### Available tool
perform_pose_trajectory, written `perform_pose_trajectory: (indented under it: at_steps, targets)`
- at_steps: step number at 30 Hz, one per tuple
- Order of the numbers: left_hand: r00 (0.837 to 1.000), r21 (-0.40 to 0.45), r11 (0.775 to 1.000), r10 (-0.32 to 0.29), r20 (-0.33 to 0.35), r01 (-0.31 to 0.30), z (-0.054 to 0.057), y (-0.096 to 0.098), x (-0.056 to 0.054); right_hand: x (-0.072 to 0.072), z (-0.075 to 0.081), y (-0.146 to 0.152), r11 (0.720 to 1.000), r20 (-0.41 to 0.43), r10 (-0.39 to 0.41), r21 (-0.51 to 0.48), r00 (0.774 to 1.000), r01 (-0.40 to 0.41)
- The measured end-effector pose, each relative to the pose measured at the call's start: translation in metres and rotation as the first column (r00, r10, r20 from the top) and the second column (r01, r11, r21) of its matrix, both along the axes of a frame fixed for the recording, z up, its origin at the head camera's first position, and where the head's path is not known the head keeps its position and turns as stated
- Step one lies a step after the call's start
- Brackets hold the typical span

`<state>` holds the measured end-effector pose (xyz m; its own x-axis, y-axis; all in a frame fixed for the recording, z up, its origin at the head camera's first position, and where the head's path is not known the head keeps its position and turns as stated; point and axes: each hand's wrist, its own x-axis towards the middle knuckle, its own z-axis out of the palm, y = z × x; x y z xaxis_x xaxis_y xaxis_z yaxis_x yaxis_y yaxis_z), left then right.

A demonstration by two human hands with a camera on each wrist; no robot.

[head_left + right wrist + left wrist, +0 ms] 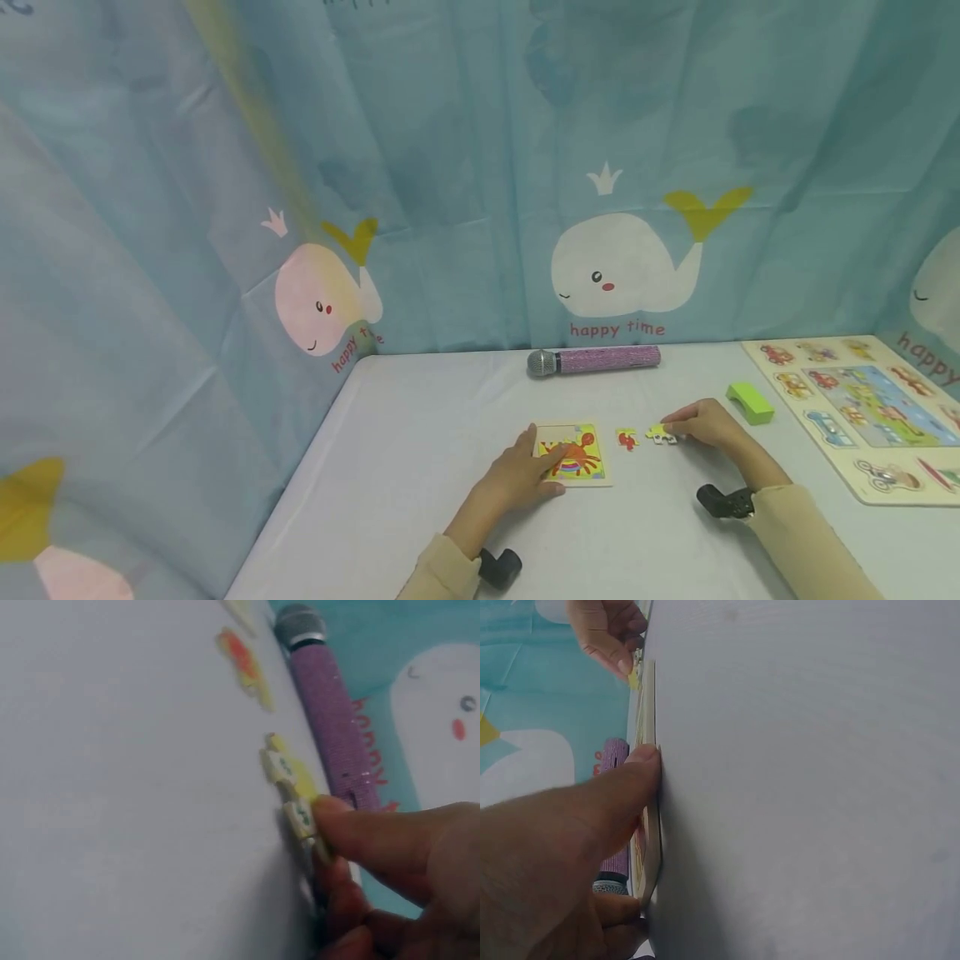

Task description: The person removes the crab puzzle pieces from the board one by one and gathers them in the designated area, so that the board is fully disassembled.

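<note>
A small wooden jigsaw puzzle board (596, 482) with a red and yellow picture lies flat on the table. My left hand (517, 473) rests on its left side, one finger stretched over the picture and the thumb along the near edge. In the left wrist view the thumb (615, 799) presses at the board's rim. My right hand (705, 423) pinches a yellow and white jigsaw piece (282, 766) between thumb and fingers, low over the table. Between the board and that piece lies a loose red and yellow jigsaw piece (627, 439).
A purple microphone (607, 359) lies at the table's back edge. A green arched block (750, 403) sits beyond my right hand. At the right is a large picture puzzle board (832, 446). A blue whale-print curtain (465, 208) hangs behind the table.
</note>
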<state>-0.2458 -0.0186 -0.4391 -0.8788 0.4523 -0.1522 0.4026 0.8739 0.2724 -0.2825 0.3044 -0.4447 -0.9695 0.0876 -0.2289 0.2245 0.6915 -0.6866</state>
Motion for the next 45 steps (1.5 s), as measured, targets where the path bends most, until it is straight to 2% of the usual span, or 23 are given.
perform_pose_trajectory:
  at_steps: [5,11,18,26,31,36,38,42,45]
  targets:
    - [1.000,0.000,1.000,0.007,-0.002,-0.007,-0.001,0.001,0.000,0.001,-0.001,-0.004,0.999,-0.043,0.002,0.034,0.999,0.000]
    - [1.000,0.005,1.000,0.014,0.004,-0.014,-0.002,0.000,0.000,0.002,-0.002,-0.008,0.999,-0.058,-0.010,0.041,0.998,0.012]
    - [1.000,0.042,0.999,0.021,0.009,-0.022,-0.001,-0.001,0.000,0.004,-0.004,-0.009,0.999,-0.100,0.025,0.047,0.995,-0.020]
    - [1.000,0.028,1.000,0.012,0.006,-0.013,-0.003,-0.002,-0.001,0.003,-0.011,-0.010,0.999,-0.129,0.030,0.046,0.991,-0.024]
    - [1.000,0.017,1.000,0.003,0.011,-0.003,-0.003,-0.002,-0.002,0.002,-0.003,-0.018,0.996,-0.186,0.074,0.063,0.980,-0.063]
    - [1.000,0.018,1.000,0.003,0.013,-0.003,-0.003,-0.001,-0.002,-0.008,0.007,-0.045,0.978,-0.254,0.208,0.060,0.944,-0.200]
    - [1.000,0.017,1.000,0.001,0.012,-0.001,-0.003,0.000,-0.002,-0.013,0.008,-0.058,0.958,-0.271,0.287,0.069,0.919,-0.279]
    - [1.000,0.013,1.000,-0.005,0.008,0.005,-0.005,0.000,-0.004,-0.018,0.006,-0.084,0.890,-0.272,0.454,0.109,0.848,-0.442]
    - [1.000,0.016,1.000,-0.003,0.014,0.003,-0.007,0.000,-0.006,-0.020,0.005,-0.100,0.832,-0.259,0.554,0.202,0.791,-0.517]
